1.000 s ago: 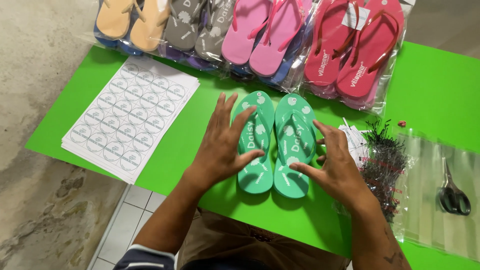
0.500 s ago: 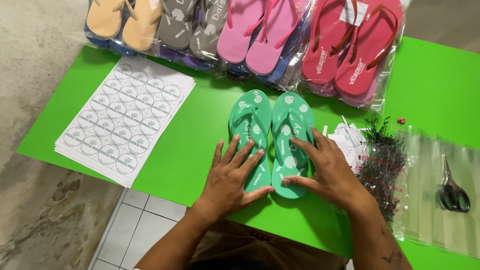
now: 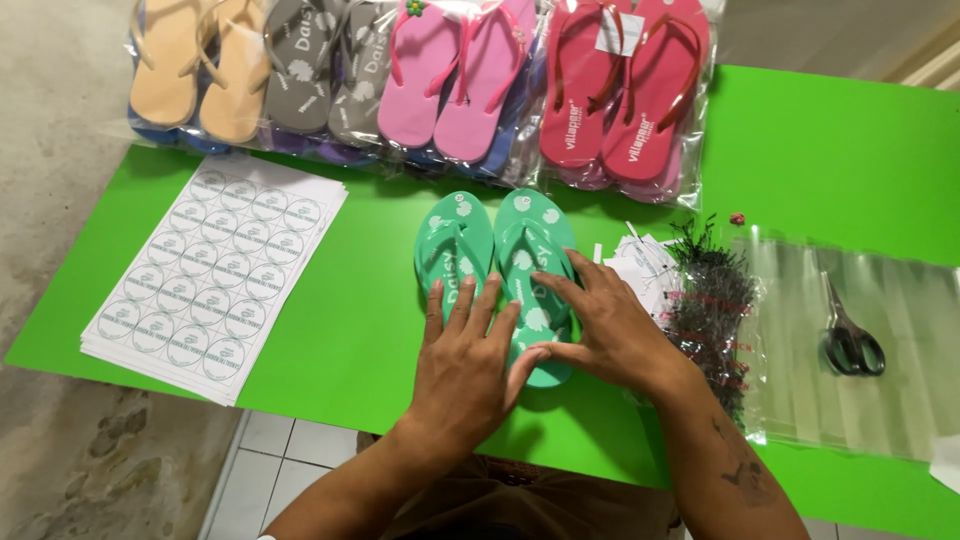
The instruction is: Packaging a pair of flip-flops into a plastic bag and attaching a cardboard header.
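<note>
Nearest the camera, at the front edge of the bright green tabletop (image 3: 830, 150), both bare hands lie flat on a pair of mint-green foam flip-flops with white flower prints (image 3: 500, 255), which rest side by side, toes pointing away, touching along their inner edges. Spread open with fingers fanned, the left hand (image 3: 465, 365) presses palm-down on the heel end of the left sandal, gripping nothing; the right hand (image 3: 610, 330) is likewise open, fingers laid across the right sandal's strap and sole, its thumb tucked toward the heel, pressing rather than clasping. These sandals look light, soft and springy, with thin rubbery straps that would flex easily; they would likely be best taken by pinching both soles together at the edges or by hooking the straps, since the foam should not be slippery. Left of the hands lies a stack of white sheets of round stickers (image 3: 215, 265). To the right sit a small heap of white paper tags (image 3: 645, 262), a dark tangle of plastic tag fasteners (image 3: 715, 300), then clear plastic bags (image 3: 880, 340) with black-handled scissors (image 3: 850, 335) on top. Along the far edge, bagged flip-flop pairs line up: tan (image 3: 200, 65), grey (image 3: 330, 65), pink (image 3: 455, 75) and red (image 3: 630, 85).
</note>
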